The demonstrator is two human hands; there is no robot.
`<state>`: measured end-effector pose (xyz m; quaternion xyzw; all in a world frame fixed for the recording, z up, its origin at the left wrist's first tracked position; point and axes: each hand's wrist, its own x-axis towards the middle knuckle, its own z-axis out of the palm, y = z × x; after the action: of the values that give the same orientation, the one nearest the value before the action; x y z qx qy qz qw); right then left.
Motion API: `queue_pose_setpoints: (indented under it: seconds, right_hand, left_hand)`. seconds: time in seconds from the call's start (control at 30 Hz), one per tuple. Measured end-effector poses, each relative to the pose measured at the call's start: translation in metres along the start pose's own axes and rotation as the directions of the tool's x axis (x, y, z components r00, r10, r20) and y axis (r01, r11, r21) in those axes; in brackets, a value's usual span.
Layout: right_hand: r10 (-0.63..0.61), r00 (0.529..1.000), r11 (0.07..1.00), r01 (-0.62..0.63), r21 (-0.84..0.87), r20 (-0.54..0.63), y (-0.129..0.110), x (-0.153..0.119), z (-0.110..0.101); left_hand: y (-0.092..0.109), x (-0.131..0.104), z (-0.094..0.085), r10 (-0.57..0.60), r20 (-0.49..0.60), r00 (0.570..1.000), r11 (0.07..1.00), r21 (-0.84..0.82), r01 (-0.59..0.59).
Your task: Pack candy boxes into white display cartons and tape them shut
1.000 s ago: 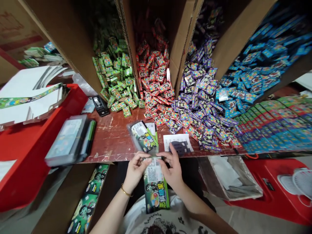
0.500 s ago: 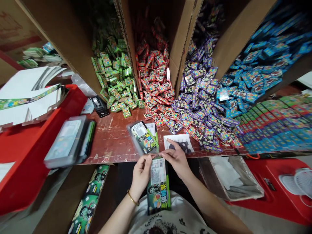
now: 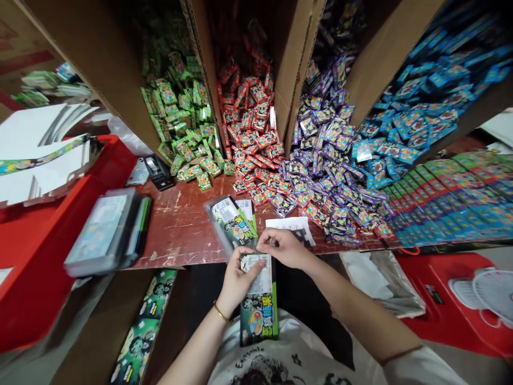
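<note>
A green and black printed packet (image 3: 258,315) with a white label hangs upright in front of my body. My left hand (image 3: 240,275) grips its top, thumb over the label. At the packet's top edge, my right hand (image 3: 282,247) is closed, fingertips pinched together; what they hold, if anything, is too small to make out. Just beyond lie similar packets (image 3: 236,222) in a clear sleeve on the table's front edge. A white printed paper (image 3: 294,227) lies partly behind my right hand.
Cardboard bins hold green (image 3: 184,112), red (image 3: 252,117), purple (image 3: 324,139) and blue (image 3: 417,123) small packets, spilling onto the red-brown table (image 3: 172,230). Clear cases (image 3: 98,230) and a red tray (image 3: 108,166) stand left; filled strips (image 3: 449,198) lie right.
My left thumb has moved onto the packet's label. My right hand's fingers, spread before, have curled in to a pinch. The view has shifted slightly.
</note>
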<state>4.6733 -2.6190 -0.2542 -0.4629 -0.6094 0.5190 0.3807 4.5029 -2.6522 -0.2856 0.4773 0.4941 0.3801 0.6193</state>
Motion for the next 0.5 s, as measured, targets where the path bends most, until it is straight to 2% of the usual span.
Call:
queue_pose_setpoints:
  seconds: [0.1,0.23,0.27,0.33,0.37,0.43,0.47,0.5]
  right_hand:
    - [0.045,0.998,0.999,-0.044,-0.024,0.051,-0.002,0.001,0.003]
    - [0.047,0.999,0.998,-0.047,-0.047,-0.004,0.003,-0.001,0.009]
    - [0.063,0.998,0.998,-0.063,0.005,-0.031,0.006,0.000,0.010]
    - [0.177,0.984,0.954,-0.169,0.249,-0.010,0.012,0.004,0.012]
    - [0.268,0.962,0.873,-0.268,0.407,0.060,0.016,0.006,0.013]
    - [0.418,0.876,0.601,-0.465,0.650,0.239,0.022,0.007,0.019]
    - [0.462,0.836,0.476,-0.515,0.713,0.296,0.024,0.005,0.023]
    - [0.493,0.812,0.388,-0.526,0.756,0.312,0.026,0.001,0.029]
  left_hand:
    - [-0.002,0.000,-0.001,0.030,-0.002,1.000,0.999,0.029,-0.030]
    - [-0.004,-0.001,-0.001,0.081,-0.008,0.997,0.994,0.080,-0.080]
    - [-0.004,-0.001,0.000,0.088,-0.021,0.996,0.993,0.082,-0.086]
    - [-0.003,-0.003,0.002,0.078,-0.041,0.996,0.996,0.046,-0.076]
    - [-0.001,-0.003,0.002,0.064,-0.040,0.997,0.998,0.018,-0.064]
    - [0.005,-0.004,0.000,0.049,-0.052,0.997,0.999,0.015,-0.049]
    - [0.010,-0.005,-0.004,0.060,-0.083,0.995,0.997,0.061,-0.055]
    - [0.014,-0.004,-0.010,0.084,-0.148,0.985,0.988,0.138,-0.063]
